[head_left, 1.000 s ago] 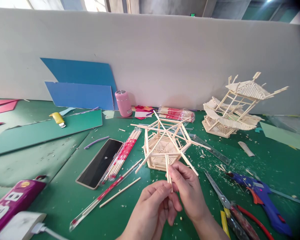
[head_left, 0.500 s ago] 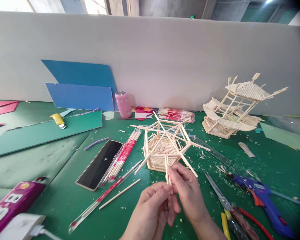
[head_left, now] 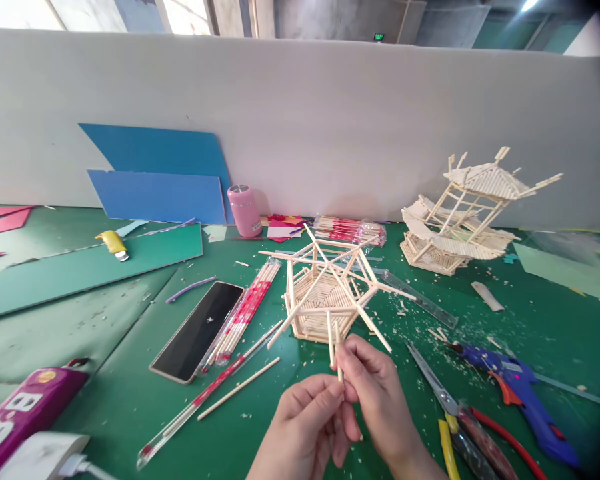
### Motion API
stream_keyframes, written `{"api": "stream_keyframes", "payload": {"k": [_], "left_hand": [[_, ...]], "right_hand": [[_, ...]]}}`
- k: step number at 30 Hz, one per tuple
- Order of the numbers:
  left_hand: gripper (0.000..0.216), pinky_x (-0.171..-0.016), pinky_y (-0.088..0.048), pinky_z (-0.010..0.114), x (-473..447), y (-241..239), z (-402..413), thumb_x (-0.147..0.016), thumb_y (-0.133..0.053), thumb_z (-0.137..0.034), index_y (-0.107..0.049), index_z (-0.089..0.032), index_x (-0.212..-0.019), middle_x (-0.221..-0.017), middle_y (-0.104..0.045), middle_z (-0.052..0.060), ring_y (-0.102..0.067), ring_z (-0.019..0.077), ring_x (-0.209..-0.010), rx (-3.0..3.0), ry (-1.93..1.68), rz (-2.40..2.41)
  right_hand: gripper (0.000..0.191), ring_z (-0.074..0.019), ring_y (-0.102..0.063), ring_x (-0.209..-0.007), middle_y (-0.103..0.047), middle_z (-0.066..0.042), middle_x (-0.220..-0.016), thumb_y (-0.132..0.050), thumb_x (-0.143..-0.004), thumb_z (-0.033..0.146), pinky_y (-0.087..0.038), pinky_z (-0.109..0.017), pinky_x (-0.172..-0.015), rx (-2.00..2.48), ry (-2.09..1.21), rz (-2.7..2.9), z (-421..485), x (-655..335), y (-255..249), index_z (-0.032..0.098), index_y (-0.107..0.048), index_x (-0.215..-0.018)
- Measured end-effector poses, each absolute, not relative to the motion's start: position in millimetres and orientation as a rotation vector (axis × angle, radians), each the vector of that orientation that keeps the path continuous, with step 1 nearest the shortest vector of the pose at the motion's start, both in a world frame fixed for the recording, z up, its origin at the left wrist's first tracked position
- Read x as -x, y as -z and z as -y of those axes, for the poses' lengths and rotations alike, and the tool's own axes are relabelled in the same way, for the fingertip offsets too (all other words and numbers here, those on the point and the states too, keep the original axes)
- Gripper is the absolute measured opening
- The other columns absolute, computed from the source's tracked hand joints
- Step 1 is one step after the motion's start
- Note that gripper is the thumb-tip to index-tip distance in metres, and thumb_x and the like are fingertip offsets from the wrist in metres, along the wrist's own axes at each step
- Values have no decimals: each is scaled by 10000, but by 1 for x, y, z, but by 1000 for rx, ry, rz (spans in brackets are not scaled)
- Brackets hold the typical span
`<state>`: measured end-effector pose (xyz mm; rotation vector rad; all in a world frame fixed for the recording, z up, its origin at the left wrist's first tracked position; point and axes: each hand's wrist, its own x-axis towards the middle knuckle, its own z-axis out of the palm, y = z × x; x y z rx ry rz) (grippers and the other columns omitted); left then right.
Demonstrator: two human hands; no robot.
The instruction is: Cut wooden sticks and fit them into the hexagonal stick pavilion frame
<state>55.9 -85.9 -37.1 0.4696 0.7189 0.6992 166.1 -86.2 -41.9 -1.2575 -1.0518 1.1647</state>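
Observation:
My left hand (head_left: 307,423) and my right hand (head_left: 377,393) meet low in the middle, both pinched on a pair of short thin wooden sticks (head_left: 333,337) that point upward, slightly splayed at the top. Just beyond the fingertips stands a hexagonal stick frame (head_left: 325,290) with spokes sticking outward, resting on the green cutting mat (head_left: 105,373). A loose long stick (head_left: 239,398) lies left of my hands.
Scissors (head_left: 453,410) and a blue glue gun (head_left: 517,393) lie at right, a clear ruler (head_left: 420,301) behind them. A finished stick pavilion (head_left: 467,213) stands at back right. A phone (head_left: 199,330), stick packets (head_left: 247,310), a pink bottle (head_left: 245,209) and a purple power strip (head_left: 23,413) sit left.
The two sticks in my fingers have spread a little at their tips and my hands sit slightly lower in the picture. The view has shifted a bit to the right.

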Motion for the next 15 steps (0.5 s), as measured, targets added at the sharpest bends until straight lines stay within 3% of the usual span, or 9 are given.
{"api": "stream_keyframes", "payload": {"k": [6,9,12,15], "left_hand": [[307,-401,-258,170,-46,50,102,-748,-620,-435,-645,-130,-736,-519,-600,12,-424,44,-383,-776,-583,-827],[349,-431,-282,190,-43,50,106,-762,-582,-476,-626,-130,-755,-551,-601,16,-418,58,-416,-973,-569,-890],[376,-445,-284,205,-45,50,108,-778,-542,-499,-610,-129,-780,-574,-597,19,-405,69,-434,-1045,-567,-908],[368,-446,-275,212,-50,51,110,-788,-527,-487,-597,-126,-774,-567,-581,13,-383,71,-434,-1019,-529,-891]], "right_hand": [[270,-122,-478,-575,-478,22,-629,-418,-863,401,-401,-215,-519,1471,-1050,1218,123,-183,53,198,-543,-735],[219,-142,-547,-616,-548,6,-688,-471,-839,376,-453,-217,-542,1725,-805,1308,150,-212,64,215,-563,-954],[247,-143,-597,-641,-600,-10,-752,-518,-811,370,-494,-210,-584,1932,-492,1335,180,-251,77,223,-565,-1003],[262,-144,-631,-662,-635,-27,-798,-516,-816,373,-516,-194,-578,2007,-400,1306,201,-277,89,220,-563,-1023]]}}
